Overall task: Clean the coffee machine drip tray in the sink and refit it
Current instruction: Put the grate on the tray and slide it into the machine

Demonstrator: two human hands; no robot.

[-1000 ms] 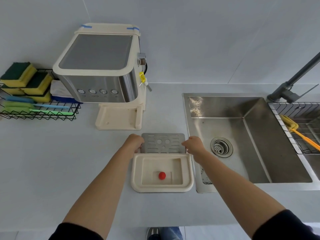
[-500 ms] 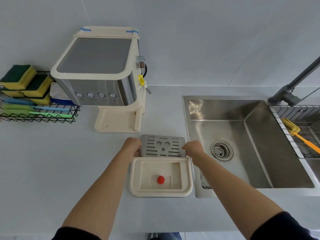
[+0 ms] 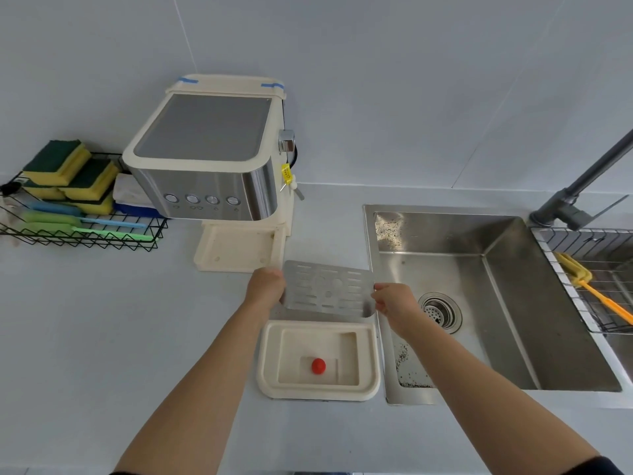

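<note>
The cream drip tray (image 3: 267, 365) lies on the counter just left of the sink (image 3: 507, 303), with a small red float (image 3: 318, 366) in its well. Above its far edge I hold the slotted metal grate (image 3: 327, 290) lifted and tilted. My left hand (image 3: 265, 289) grips the grate's left end. My right hand (image 3: 394, 301) pinches its right end. The cream and steel coffee machine (image 3: 212, 159) stands behind, its base slot (image 3: 236, 248) bare.
A black wire rack (image 3: 85, 234) at the left holds several sponges, cloths and brushes. The dark faucet (image 3: 579, 197) rises at the sink's far right. A wire sink basket (image 3: 596, 286) carries a yellow and orange brush. Dark specks dot the sink's left wall.
The grate has risen off the tray's far edge and shifted slightly toward the sink, held in both hands. The tray has stayed put on the counter.
</note>
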